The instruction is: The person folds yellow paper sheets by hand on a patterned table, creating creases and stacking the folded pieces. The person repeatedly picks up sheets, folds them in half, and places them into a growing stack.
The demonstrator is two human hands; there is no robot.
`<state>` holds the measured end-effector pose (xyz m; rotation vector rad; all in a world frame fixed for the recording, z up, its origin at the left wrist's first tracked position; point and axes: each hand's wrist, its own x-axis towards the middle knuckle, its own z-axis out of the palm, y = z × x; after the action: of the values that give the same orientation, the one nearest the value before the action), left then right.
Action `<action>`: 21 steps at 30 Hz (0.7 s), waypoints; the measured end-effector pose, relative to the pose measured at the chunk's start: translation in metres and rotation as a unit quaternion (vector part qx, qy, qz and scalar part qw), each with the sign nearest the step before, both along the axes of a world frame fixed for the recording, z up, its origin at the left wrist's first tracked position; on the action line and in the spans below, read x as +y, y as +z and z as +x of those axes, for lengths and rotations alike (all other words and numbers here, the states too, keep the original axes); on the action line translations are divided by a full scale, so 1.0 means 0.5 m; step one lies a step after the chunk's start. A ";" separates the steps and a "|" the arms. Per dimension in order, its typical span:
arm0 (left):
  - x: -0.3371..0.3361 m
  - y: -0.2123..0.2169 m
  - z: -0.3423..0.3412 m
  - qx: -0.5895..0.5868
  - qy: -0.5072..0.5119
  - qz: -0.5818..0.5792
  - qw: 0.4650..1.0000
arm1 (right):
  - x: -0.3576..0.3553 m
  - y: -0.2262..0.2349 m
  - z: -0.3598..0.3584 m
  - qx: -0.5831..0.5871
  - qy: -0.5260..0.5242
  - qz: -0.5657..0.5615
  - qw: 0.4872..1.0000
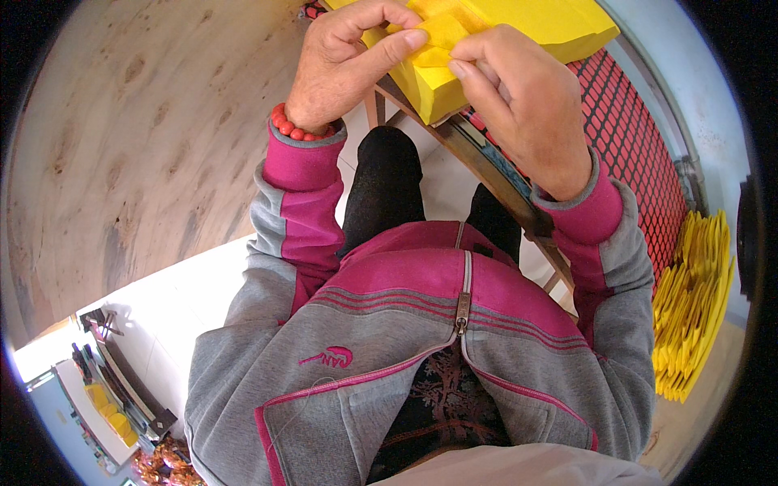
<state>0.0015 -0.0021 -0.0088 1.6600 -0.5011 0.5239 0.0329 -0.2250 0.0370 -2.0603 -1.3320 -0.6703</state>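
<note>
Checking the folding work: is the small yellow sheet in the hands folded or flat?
Folded: the yellow sheet shows creased flaps, pinched between left hand and right hand.

Yellow foam piece (440, 39) — pinched, folded

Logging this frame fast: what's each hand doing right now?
Left hand: closed, pinching the small yellow foam piece.
Right hand: closed, pinching the same piece.

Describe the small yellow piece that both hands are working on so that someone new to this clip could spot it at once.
Start at the thick yellow foam block lying on the red mesh surface at the top of the view. At its near corner, the left hand and right hand meet, fingertips pinching the small yellow piece. Unlike the block, it is thin, folded, and gripped from both sides.
</note>
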 end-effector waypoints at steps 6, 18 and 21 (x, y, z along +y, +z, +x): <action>0.002 -0.002 0.002 -0.010 0.012 0.010 1.000 | -0.001 0.007 0.001 0.040 -0.011 -0.015 0.999; 0.000 -0.002 0.002 0.000 0.005 0.001 1.000 | -0.006 0.027 -0.048 0.036 0.039 0.038 0.998; -0.009 -0.012 0.008 -0.013 0.012 -0.052 0.999 | -0.037 0.019 -0.107 0.048 0.080 0.022 0.995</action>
<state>0.0057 -0.0067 -0.0149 1.5637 -0.4672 0.5801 -0.0207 -0.2435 0.0466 -1.9021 -1.3964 -0.5196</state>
